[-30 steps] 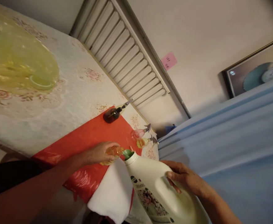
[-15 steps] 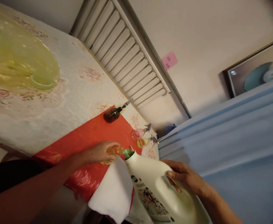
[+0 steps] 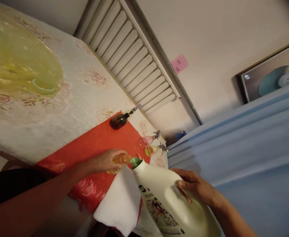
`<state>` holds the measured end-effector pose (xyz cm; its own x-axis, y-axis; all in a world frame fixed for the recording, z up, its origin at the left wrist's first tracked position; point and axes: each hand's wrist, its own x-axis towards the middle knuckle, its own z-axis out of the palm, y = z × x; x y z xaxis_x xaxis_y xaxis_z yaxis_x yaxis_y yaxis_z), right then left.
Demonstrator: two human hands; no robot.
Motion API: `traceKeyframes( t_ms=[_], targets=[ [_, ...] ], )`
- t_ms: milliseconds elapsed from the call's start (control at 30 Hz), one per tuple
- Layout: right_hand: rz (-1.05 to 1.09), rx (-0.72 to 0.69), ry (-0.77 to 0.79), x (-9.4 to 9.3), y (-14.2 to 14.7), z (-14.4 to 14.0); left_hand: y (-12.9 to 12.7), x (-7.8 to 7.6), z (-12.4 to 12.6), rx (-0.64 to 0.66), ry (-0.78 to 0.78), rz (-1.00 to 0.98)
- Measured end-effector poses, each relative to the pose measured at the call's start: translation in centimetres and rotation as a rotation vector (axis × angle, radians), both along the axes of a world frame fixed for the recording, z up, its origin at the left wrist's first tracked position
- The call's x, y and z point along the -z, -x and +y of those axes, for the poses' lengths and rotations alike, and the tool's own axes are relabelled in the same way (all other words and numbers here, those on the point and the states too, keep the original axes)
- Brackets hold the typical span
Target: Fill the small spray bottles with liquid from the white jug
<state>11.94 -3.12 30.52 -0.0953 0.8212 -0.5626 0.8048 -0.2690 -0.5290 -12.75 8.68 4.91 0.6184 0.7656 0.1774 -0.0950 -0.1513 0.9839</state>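
Observation:
My left hand (image 3: 108,161) is closed round a small clear bottle (image 3: 121,160) of amber liquid, tilted with its mouth at the green spout of a big jug. That cream plastic jug (image 3: 156,184) bears a picture label. Wrapped on the jug's handle is my right hand (image 3: 193,184), holding it tilted towards the small bottle. Whether liquid runs between the two mouths I cannot tell. Below them lies a folded white towel (image 3: 121,200). A red plastic sheet (image 3: 105,138) spreads under the left hand.
A dark pump bottle (image 3: 119,121) lies on the red sheet's far edge. Beyond are a pink spray bottle (image 3: 146,141) and a yellow spray bottle (image 3: 151,150). At left, a large yellow-green container (image 3: 23,59) stands on the floral tablecloth (image 3: 77,98). A blue curtain (image 3: 245,148) hangs at right.

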Motion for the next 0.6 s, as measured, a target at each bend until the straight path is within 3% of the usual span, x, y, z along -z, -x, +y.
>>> traceKeyframes(
  t_ms=[600],
  targets=[
    [0.008,0.003,0.014,-0.1,0.14,0.06,-0.02,0.18,0.23,-0.019,-0.052,0.032]
  ],
)
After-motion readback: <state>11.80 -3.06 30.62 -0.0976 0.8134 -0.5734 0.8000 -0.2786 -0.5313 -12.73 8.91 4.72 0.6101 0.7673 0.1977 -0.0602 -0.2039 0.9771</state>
